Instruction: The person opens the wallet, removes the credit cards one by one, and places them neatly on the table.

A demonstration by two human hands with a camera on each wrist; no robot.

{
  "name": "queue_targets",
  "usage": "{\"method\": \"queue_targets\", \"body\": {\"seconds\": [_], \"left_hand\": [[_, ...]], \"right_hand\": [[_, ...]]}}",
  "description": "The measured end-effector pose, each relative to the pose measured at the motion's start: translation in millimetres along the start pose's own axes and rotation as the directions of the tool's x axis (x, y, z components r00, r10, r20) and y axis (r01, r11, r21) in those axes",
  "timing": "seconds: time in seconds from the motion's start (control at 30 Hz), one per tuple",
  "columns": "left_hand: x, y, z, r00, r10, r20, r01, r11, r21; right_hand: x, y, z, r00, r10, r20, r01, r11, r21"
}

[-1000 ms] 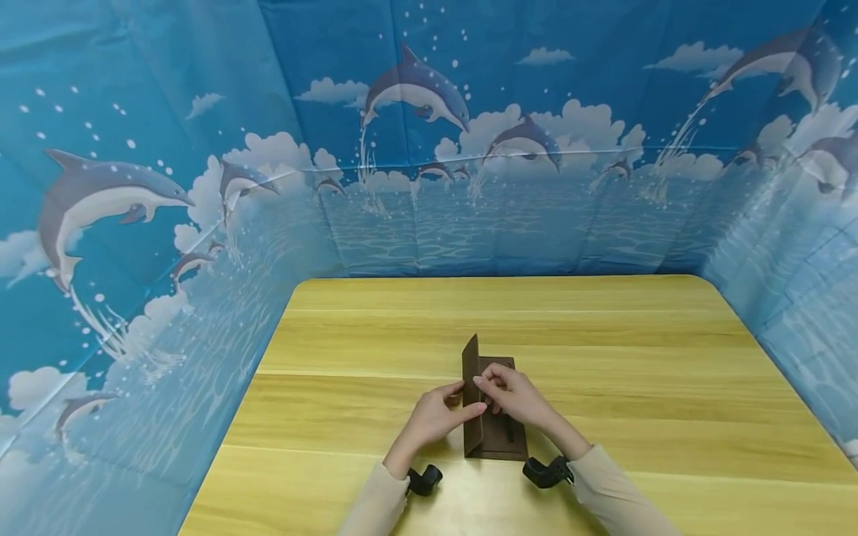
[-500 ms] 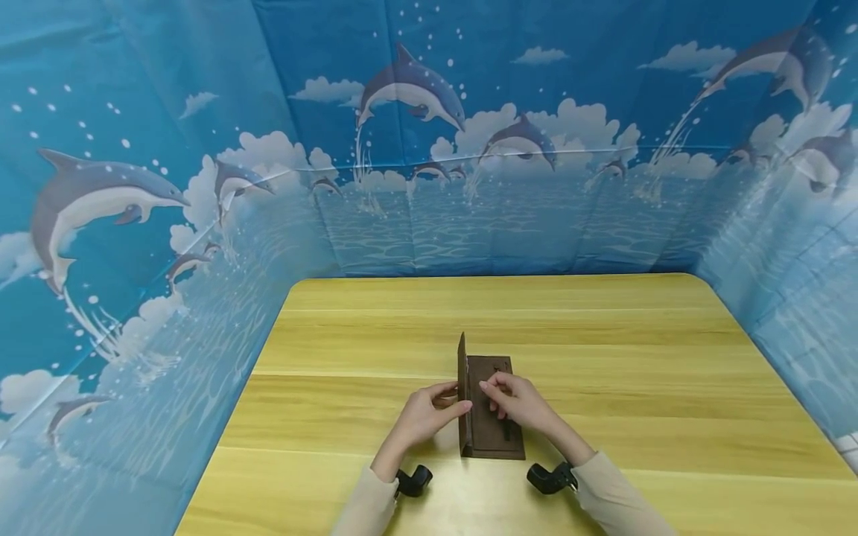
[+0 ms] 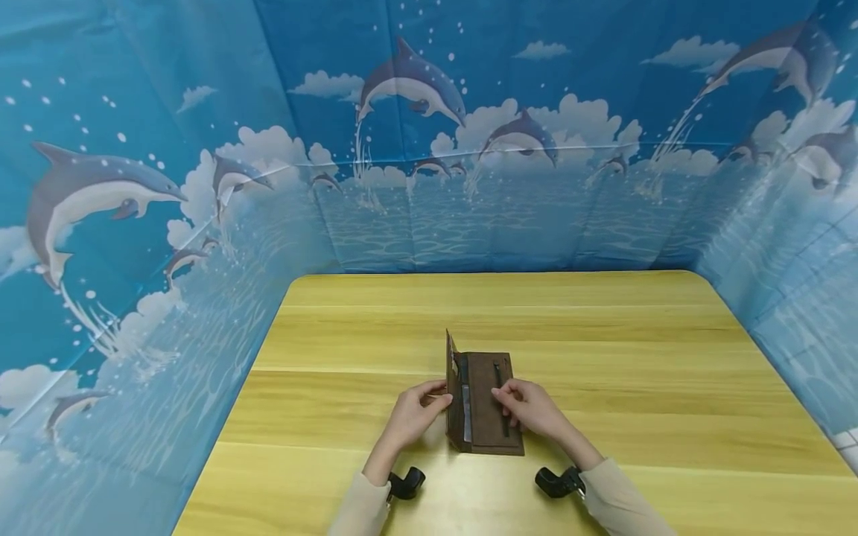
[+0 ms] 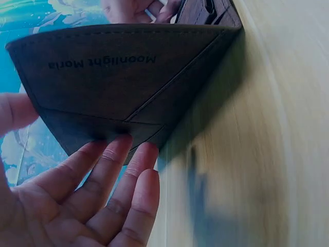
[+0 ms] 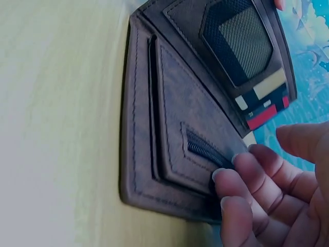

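Note:
A brown wallet (image 3: pixel 482 428) stands part-opened like a book, its right panel lying flat and its left cover raised nearly upright. My left hand (image 3: pixel 407 418) pinches that cover (image 4: pixel 118 72) between thumb and fingers; the outside bears printed lettering in the left wrist view. Over the right panel, my right hand (image 3: pixel 536 409) has its fingertips at a black zipper (image 5: pixel 203 149), fingers bent and thumb apart in the right wrist view. Inside the raised cover are a mesh window (image 5: pixel 247 43) and a coloured card edge (image 5: pixel 267 110).
The wallet lies on a yellow wood-grain table (image 3: pixel 603 342). A blue curtain (image 3: pixel 509 208) with dolphins surrounds the table's back and sides. Black wrist devices (image 3: pixel 406 484) sit below both hands.
My left hand has moved left with the raised cover, opening the wallet wider and exposing its inner pockets. My right hand has shifted right and slightly down, away from the cover.

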State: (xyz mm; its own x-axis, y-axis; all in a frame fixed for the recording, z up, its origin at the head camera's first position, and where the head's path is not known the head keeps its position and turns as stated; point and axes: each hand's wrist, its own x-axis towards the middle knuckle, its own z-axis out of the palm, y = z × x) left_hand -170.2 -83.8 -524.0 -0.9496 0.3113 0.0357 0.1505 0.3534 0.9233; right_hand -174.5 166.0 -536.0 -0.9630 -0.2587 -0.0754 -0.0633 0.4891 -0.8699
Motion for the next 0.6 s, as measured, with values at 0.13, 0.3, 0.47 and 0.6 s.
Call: {"method": "queue_targets", "body": {"seconds": [0.13, 0.3, 0.47, 0.6], "left_hand": [[-2.2, -3.4, -3.8, 1.000, 0.005, -0.026, -0.005, 1.000, -0.010], [-4.0, -8.0, -8.7, 0.999, 0.001, -0.041, -0.001, 1.000, -0.005], [-4.7, -12.0, -13.4, 0.999, 0.016, -0.049, -0.014, 0.999, 0.038], [-6.2, -15.3, -16.8, 0.999, 0.018, -0.050, -0.016, 0.999, 0.050]], "right_hand": [[-3.9, 2, -2, 1.000, 0.010, 0.008, -0.010, 1.000, -0.019], [-6.1, 6, -4, 0.999, -0.005, 0.035, 0.006, 0.999, -0.036], [-7.2, 7, -4, 0.998, -0.041, 0.037, 0.044, 0.995, -0.088], [-7.9, 7, -4, 0.998, -0.054, 0.031, 0.057, 0.990, -0.130]]}}
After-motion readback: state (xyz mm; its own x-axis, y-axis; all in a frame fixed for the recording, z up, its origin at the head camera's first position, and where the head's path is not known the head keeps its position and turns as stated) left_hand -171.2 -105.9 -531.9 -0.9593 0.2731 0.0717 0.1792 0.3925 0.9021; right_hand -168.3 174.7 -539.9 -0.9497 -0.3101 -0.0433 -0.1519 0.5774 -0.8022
